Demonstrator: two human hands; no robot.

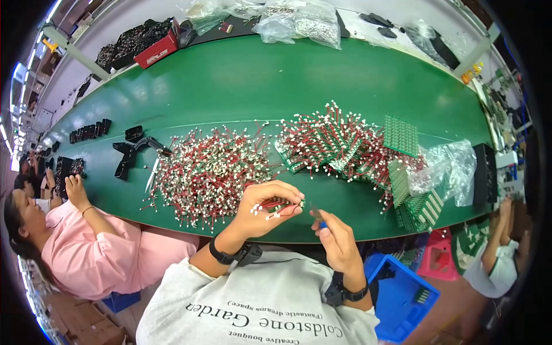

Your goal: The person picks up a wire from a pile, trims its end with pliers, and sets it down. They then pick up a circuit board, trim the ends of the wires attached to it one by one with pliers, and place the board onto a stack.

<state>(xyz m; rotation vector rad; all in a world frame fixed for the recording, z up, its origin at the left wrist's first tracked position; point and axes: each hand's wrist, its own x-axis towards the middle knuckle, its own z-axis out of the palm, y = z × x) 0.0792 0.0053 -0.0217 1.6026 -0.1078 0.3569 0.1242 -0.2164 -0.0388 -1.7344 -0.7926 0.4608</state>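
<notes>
Over the table's near edge, my left hand (259, 208) is closed around several red wires (277, 206) with white plug ends. A bit of green board shows at its fingertips. Just to the right, my right hand (340, 244) grips a small tool with a blue handle (323, 225); its thin dark tip points toward the left hand, and its exact kind is too small to tell. Beyond my left hand lies a wide heap of red wire leads with white connectors (213, 175). Farther right, green circuit boards (290, 161) lie under more of these leads.
Bare green board panels (401, 135) and a clear plastic bag (445, 171) lie at the right, beside a black box (485, 172). A black gun-shaped thing (123, 158) is left of the heap. A person in pink (103, 253) sits at left; a blue crate (408, 313) stands below right.
</notes>
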